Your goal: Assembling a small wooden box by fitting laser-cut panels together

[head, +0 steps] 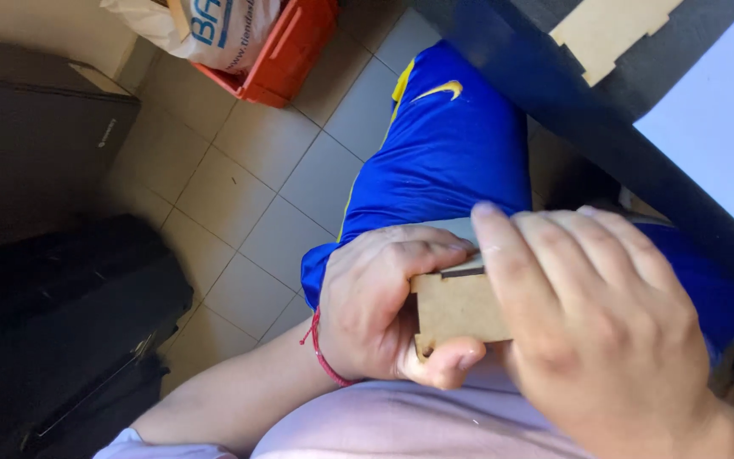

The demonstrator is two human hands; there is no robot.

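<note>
Over the lap, just below the near edge of the dark tabletop (pixel 605 127), both hands close on a small box-like assembly of thin brown fibreboard panels (pixel 456 306). The left hand (pixel 375 302) wraps the assembly's left end: its fingers curl over the top edge and the thumb presses up from beneath, a closed grip on the panels. The right hand (pixel 605 323) lies across the right part of the assembly with its fingers extended flat over the top face, the index fingertip at a dark slot near the upper edge. It covers much of the piece, so whether its thumb clamps from below cannot be told; it does bear on the panels.

State of the work, as a judgement: at least two panels appear joined at a corner, with one seam open at the slot. The covered sides cannot be assessed. A further fibreboard panel with notched tab edges (pixel 613 30) lies on the tabletop, well apart from the hands and unattached.

Behind the blue shorts (pixel 443 144), a red crate (pixel 290 51) holding a white bag (pixel 206 30) stands on the tiled floor (pixel 239 187).
</note>
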